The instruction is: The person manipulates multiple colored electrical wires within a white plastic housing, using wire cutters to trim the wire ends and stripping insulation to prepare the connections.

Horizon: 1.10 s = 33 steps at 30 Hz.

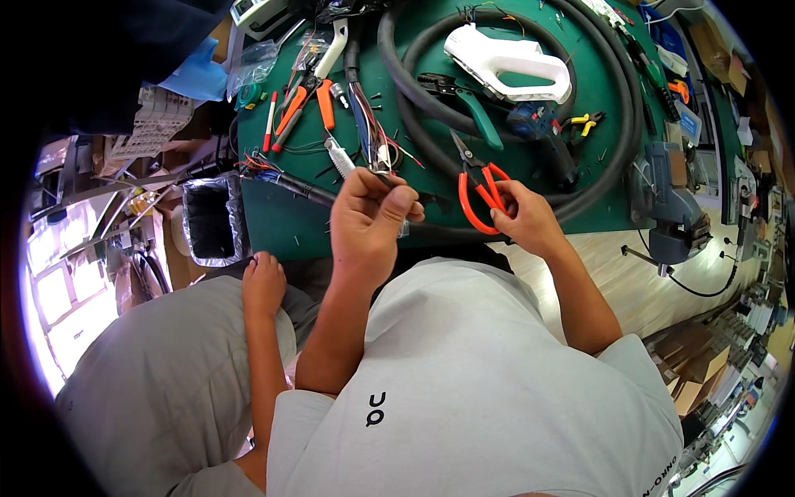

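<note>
My left hand [368, 215] is raised at the near edge of the green table, thumb and fingers pinched on the thin wires at the stripped end of a thick black cable [364, 116]. The exact wire between the fingertips is mostly hidden. To its right, my right hand [526, 215] grips red-handled scissors [480, 189] by one loop, their blades pointing up and away to the left. The scissors stand apart from the wires. Just left of the wires lie a white-handled tool [339, 157] and orange-handled pliers [310, 99].
A coil of thick black cable [633, 108] surrounds a white charging-gun-shaped housing [505, 62], green-handled crimping pliers [472, 112], and a blue power drill [542, 137]. Yellow-handled cutters [588, 123] lie at the right. Another person's hand [263, 286] rests at left near a lined bin [214, 219].
</note>
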Available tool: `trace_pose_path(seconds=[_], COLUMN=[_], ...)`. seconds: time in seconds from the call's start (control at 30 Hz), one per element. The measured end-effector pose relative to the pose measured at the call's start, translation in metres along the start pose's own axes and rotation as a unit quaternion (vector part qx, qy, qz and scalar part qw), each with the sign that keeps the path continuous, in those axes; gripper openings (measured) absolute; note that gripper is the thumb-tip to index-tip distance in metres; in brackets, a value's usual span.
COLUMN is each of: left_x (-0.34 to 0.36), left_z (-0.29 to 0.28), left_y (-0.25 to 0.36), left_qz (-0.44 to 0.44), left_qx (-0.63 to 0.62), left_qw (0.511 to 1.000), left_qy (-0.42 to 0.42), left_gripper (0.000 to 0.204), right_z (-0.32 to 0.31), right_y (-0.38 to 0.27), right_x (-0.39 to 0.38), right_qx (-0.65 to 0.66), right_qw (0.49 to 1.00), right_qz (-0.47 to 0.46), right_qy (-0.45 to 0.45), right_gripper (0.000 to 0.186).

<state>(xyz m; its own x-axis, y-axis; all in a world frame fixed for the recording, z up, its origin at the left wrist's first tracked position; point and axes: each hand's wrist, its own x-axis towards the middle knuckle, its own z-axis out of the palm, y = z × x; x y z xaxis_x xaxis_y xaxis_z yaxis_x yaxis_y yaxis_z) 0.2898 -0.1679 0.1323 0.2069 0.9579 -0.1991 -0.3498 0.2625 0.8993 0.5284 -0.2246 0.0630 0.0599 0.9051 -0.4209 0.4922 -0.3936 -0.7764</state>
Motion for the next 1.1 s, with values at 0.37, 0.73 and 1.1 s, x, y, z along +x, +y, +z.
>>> trace_pose_path(seconds=[0.37,0.73,1.1], left_x=[0.015,0.118,0.136], left_z=[-0.003,-0.098,-0.088], left_y=[0.051,0.054,-0.036], left_qz=[0.165,0.144,0.005], left_qx=[0.083,0.254,0.474], left_qw=[0.98,0.937,0.866], left_qy=[0.07,0.19,0.159], left_gripper=[0.008,0.016,0.045], right_z=[-0.004,0.003,0.013], right_y=[0.012,0.048,0.005], right_x=[-0.005,0.014,0.012], right_qx=[-0.171,-0.285,-0.251], right_qw=[0.972,0.935,0.926], right_qz=[-0.134,-0.148,-0.138], right_qy=[0.086,0.15,0.246], right_gripper=[0.037,0.035,0.026])
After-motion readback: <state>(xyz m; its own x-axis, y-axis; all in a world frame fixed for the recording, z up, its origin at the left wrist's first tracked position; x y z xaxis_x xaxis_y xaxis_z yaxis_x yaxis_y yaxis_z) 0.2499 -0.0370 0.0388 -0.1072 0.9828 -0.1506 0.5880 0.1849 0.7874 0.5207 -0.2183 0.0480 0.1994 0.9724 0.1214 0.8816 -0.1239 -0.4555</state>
